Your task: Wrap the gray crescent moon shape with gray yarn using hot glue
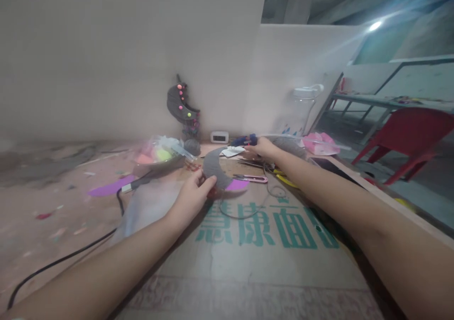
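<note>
My left hand (199,190) pinches the lower part of a grey crescent (214,166), which looks yarn-wrapped. Farther back, my right hand (264,148) is closed on a blue glue gun (244,140), with a long clear glue stick (329,143) trailing out behind it to the right. A white scrap of paper (232,151) lies under the gun's front end. Next to the crescent are a pink utility knife (253,179) and a purple piece (237,185). Loose grey yarn (241,217) curls over the cardboard.
Printed cardboard (248,268) covers the worktop. Behind stand a bowl of pompoms (156,154), a small digital clock (219,137) and a clear bottle (300,109). A decorated crescent (180,103) rests against the wall. A black cable (67,253) crosses the left side; a phone (333,171) lies right.
</note>
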`<action>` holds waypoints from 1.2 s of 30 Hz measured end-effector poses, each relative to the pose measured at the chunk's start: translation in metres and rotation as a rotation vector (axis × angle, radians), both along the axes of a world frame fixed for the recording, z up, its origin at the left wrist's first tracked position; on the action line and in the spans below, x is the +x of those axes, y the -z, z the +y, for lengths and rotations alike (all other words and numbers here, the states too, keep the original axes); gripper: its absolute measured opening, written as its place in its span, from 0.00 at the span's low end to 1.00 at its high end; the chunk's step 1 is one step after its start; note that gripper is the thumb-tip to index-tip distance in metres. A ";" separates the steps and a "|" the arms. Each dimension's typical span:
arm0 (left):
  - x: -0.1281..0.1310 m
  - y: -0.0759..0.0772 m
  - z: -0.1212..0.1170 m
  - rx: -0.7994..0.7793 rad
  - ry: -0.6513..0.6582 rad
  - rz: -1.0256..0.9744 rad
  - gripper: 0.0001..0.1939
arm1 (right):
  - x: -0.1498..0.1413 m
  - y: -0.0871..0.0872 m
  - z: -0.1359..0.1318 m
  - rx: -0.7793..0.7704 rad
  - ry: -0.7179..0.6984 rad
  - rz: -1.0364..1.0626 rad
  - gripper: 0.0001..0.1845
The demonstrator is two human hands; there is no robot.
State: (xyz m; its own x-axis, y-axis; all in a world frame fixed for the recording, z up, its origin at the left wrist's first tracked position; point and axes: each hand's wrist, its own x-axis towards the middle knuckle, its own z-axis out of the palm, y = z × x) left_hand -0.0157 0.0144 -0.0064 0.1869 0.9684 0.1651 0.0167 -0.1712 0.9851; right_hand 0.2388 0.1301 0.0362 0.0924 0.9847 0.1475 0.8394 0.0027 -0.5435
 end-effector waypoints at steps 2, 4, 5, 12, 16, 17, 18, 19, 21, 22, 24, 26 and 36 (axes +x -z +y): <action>0.000 0.000 0.001 0.000 0.006 0.005 0.13 | 0.003 0.009 0.009 -0.018 0.011 -0.008 0.17; 0.000 0.000 0.001 0.000 0.001 0.016 0.13 | 0.008 0.015 0.016 -0.025 0.007 -0.016 0.17; 0.000 0.000 0.001 0.000 -0.004 0.018 0.13 | 0.010 0.016 0.018 -0.020 -0.001 -0.020 0.17; 0.001 -0.001 0.001 0.005 -0.006 0.011 0.14 | 0.028 0.010 0.017 0.040 -0.040 -0.027 0.18; 0.001 -0.001 0.001 0.009 -0.009 0.027 0.13 | 0.032 0.012 0.009 0.046 -0.036 -0.031 0.19; 0.001 -0.001 0.001 0.010 -0.009 0.028 0.13 | 0.033 0.013 0.007 0.045 -0.037 -0.035 0.20; 0.001 -0.001 0.001 0.012 -0.009 0.028 0.13 | 0.032 0.013 0.004 0.043 -0.041 -0.041 0.20; 0.001 -0.001 0.000 0.013 -0.007 0.027 0.14 | 0.032 0.014 0.002 0.041 -0.046 -0.049 0.20; 0.001 -0.001 0.000 0.013 -0.002 0.028 0.13 | 0.031 0.014 -0.001 0.037 -0.058 -0.073 0.20; 0.001 -0.001 0.000 0.012 -0.002 0.031 0.13 | 0.031 0.013 -0.001 0.034 -0.062 -0.087 0.19; 0.001 -0.002 0.001 0.005 -0.006 0.039 0.13 | 0.032 0.012 -0.002 0.026 -0.065 -0.121 0.19; 0.001 -0.002 0.001 -0.001 -0.018 0.037 0.13 | 0.034 0.010 -0.004 0.013 -0.070 -0.164 0.19; 0.002 -0.004 0.000 -0.016 -0.028 -0.027 0.12 | 0.016 -0.010 -0.111 0.187 -0.416 -0.403 0.17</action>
